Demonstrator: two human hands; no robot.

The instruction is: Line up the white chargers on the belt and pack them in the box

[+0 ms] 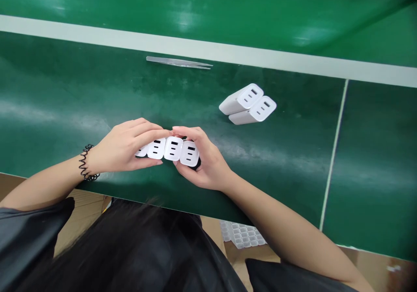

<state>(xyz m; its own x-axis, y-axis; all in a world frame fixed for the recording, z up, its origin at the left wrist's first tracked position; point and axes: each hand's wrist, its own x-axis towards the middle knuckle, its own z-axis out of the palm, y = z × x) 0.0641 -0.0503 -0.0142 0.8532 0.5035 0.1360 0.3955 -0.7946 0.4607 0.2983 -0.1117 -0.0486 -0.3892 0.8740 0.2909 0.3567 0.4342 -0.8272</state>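
Observation:
Both my hands grip a row of several white charger blocks (172, 149) held side by side, port faces toward me, just above the green belt (65, 109). My left hand (125, 146) wraps the left end of the row, fingers over the top and thumb below. My right hand (205, 162) closes on the right end. A black coiled band sits on my left wrist. Two more white charger blocks (248, 104) lie side by side on the belt, up and to the right of my hands.
Metal tweezers (179, 62) lie on the belt near a pale stripe (228, 53) crossing the far side. A thin light line (332, 162) runs down the belt at right. Below the near edge sit a clear cell tray (243, 234) and cardboard (84, 205).

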